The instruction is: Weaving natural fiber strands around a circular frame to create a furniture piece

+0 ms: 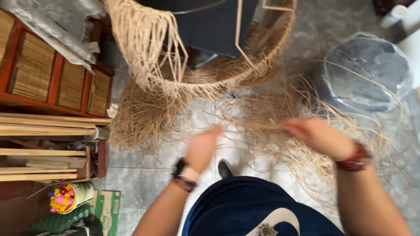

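My left hand (202, 146) and my right hand (316, 135) are raised over the floor, both blurred by motion. Between them runs a thin bundle of pale straw fibre strands (258, 126); my right hand grips one end, and my left hand's fingers close on the other end. Above them hangs a round woven fibre frame (175, 57) with long loose fringes. More loose fibre (140, 116) lies heaped on the tiled floor beneath it. A dark shoe tip (225, 168) shows below my hands.
A red wooden cabinet with woven panels (57, 83) stands at the left, with wooden slats (43, 126) stacked below. A cup of coloured items (70, 196) and a green box (107, 209) sit at the bottom left. A plastic-wrapped grey round object (365, 72) stands at the right.
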